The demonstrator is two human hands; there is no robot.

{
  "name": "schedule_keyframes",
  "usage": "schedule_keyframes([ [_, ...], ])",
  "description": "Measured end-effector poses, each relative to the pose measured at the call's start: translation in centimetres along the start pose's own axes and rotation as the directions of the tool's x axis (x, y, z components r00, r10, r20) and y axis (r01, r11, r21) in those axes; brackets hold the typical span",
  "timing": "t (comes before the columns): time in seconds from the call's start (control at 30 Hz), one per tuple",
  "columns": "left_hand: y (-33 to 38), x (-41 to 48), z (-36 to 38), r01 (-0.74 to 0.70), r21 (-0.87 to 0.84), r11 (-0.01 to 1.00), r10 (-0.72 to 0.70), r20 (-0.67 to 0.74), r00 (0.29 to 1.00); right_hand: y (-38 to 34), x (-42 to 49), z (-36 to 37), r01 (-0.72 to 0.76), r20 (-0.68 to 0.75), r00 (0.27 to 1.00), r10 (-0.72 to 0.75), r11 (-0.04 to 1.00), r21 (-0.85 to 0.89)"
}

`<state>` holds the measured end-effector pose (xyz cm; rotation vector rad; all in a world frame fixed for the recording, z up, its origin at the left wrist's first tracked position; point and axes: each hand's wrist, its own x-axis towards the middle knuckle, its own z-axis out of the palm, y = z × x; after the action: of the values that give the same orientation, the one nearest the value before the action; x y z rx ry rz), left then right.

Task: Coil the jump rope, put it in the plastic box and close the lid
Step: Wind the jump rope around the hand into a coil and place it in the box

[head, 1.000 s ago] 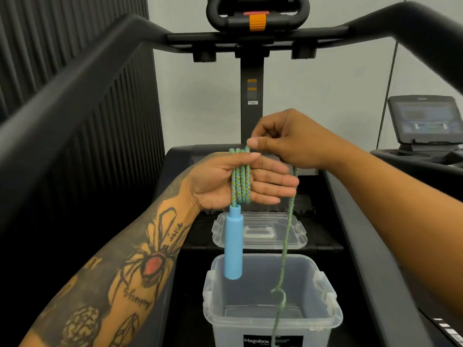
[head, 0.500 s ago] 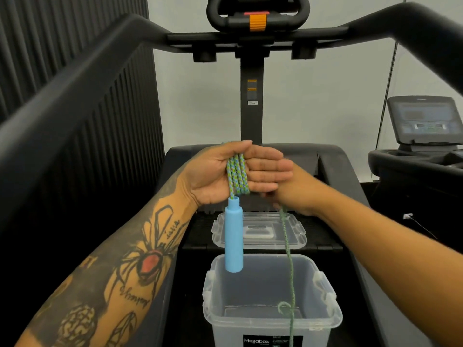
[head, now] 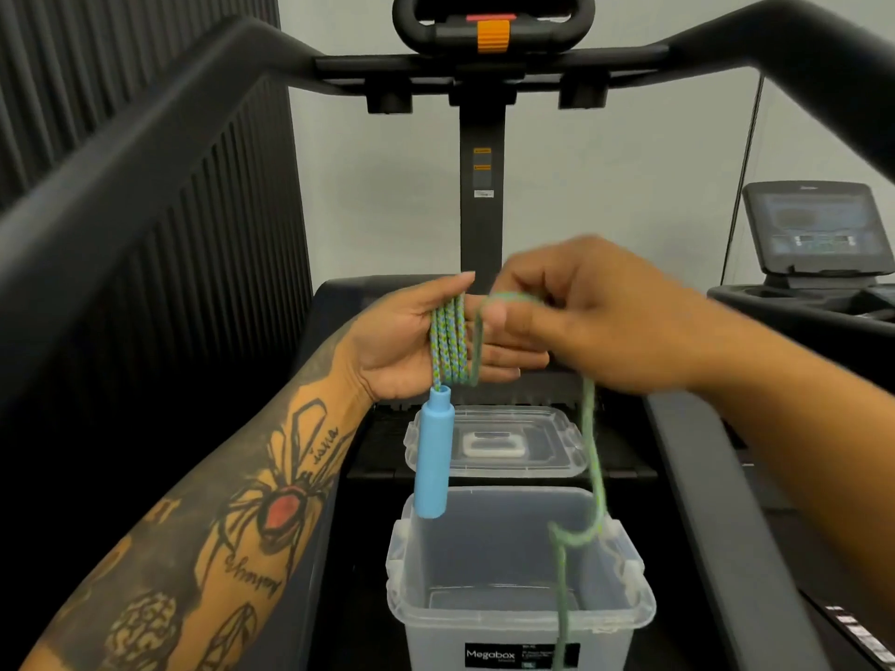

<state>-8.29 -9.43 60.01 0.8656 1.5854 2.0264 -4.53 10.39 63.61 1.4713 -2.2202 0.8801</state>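
Note:
My left hand [head: 411, 339] is held flat, palm up, with several turns of the green-and-blue jump rope [head: 449, 346] wound round its straight fingers. The rope's blue handle [head: 433, 452] hangs below the palm. My right hand [head: 581, 322] pinches the free rope at the top of the left fingers; from there the rope trails down past the rim of the clear plastic box [head: 520, 622] and out of view. The box stands open below my hands. Its clear lid [head: 528, 423] lies flat just behind it.
I stand on a treadmill: black side rails [head: 145, 186] run along both sides, and the console post [head: 481, 186] is straight ahead. The box and lid rest on the treadmill deck. A second machine with a screen [head: 818, 230] is at the right.
My right hand came up from under the left fingers to their top, bringing the rope round for another turn. The left hand and handle stayed nearly still.

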Motion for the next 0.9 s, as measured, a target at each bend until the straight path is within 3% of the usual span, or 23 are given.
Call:
schedule_keyframes([
  [0.2,0.3,-0.2,1.0,0.018,0.017,1.0,-0.019,0.118,0.993,2.6,4.3,-1.0,-0.047,-0.107,0.993,0.039,0.996,-0.072],
  [0.43,0.1,-0.3,1.7,-0.003,0.068,0.998,-0.003,0.087,0.996,5.3,4.8,0.4,-0.08,-0.143,0.985,0.099,0.988,0.13],
  [0.77,0.4,-0.2,1.8,-0.043,0.027,0.999,0.04,0.079,0.996,6.4,3.7,2.6,-0.137,-0.076,0.98,0.181,0.908,0.395],
  [0.9,0.5,-0.2,1.7,-0.089,0.021,0.996,0.088,0.04,0.995,6.6,1.4,4.1,-0.244,-0.025,0.965,0.26,0.932,0.267],
])
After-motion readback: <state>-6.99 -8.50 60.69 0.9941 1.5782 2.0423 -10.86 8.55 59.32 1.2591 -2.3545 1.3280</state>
